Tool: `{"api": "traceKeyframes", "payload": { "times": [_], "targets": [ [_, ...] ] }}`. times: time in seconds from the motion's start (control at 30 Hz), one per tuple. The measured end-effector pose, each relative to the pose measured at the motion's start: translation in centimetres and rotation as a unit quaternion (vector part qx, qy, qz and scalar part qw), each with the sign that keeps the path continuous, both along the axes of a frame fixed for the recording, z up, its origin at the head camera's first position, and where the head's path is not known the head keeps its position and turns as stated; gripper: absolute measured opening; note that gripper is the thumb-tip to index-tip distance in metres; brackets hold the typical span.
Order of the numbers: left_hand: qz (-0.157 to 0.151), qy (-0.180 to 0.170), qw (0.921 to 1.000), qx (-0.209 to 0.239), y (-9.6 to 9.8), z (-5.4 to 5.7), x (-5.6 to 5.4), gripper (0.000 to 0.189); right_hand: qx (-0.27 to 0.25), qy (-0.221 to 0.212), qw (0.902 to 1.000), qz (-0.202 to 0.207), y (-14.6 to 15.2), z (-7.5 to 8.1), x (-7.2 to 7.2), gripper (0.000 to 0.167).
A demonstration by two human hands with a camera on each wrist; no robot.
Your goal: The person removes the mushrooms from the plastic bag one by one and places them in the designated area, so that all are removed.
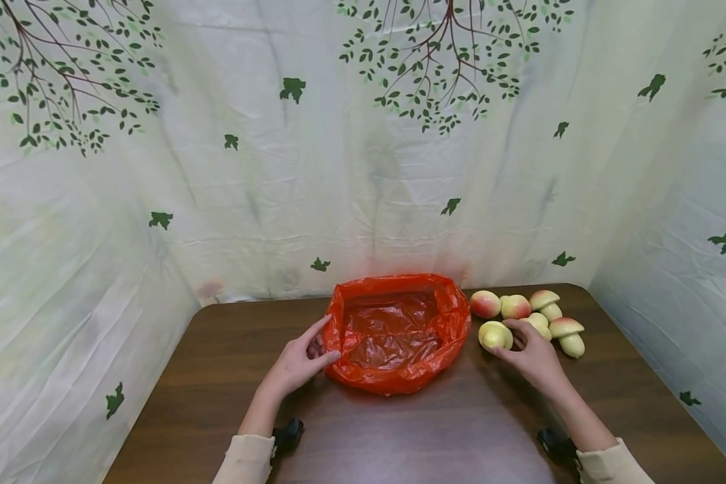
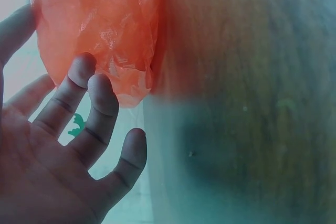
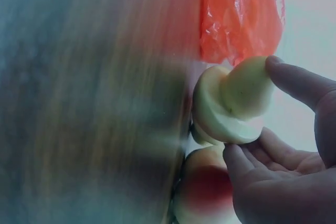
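Note:
A red plastic bag (image 1: 393, 380) sits on the table with its mouth wide and facing up. My left hand (image 1: 293, 366) is at the bag's left rim, index fingertip and thumb touching it well apart; in the left wrist view its other fingers are spread and relaxed beside the red film. Right of the bag, my right hand (image 1: 535, 359) holds a toy mushroom (image 3: 249, 90) between thumb and fingers. Its pale stem points toward the thumb and its cap (image 3: 210, 106) faces the table side. In the right wrist view, a red-and-yellow toy peach (image 3: 205, 192) appears just below the mushroom.
Two toy peaches (image 1: 485, 304) lie near the table's back edge, right of the bag. Two more mushrooms (image 1: 567, 336) lie farther right, with a yellowish piece (image 1: 540, 323) partly hidden by my right hand. A leaf-print curtain (image 1: 375, 202) surrounds the brown table (image 1: 399, 444).

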State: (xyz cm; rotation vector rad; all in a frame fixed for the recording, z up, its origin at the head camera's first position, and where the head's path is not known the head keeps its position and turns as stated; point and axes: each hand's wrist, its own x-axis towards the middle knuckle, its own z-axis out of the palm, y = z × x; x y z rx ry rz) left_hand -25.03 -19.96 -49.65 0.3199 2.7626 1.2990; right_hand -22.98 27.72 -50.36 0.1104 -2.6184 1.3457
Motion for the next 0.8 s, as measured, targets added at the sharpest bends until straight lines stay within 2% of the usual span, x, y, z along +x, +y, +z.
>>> {"api": "traceKeyframes", "payload": {
  "times": [0.2,0.5,0.8],
  "targets": [
    [0.001,0.0,1.0,-0.002,0.06,-0.04,-0.05,0.08,-0.009,0.006,0.9999,0.003,0.26,-0.1,-0.08,0.064],
    [0.001,-0.003,1.0,-0.003,0.18,0.06,0.06,0.08,0.006,0.003,1.0,-0.003,0.35,0.0,-0.06,0.07],
    [0.0,-0.003,1.0,-0.004,0.15,0.02,0.06,0.08,0.005,0.005,0.9999,-0.012,0.22,0.14,0.05,0.069]
  ]
}}
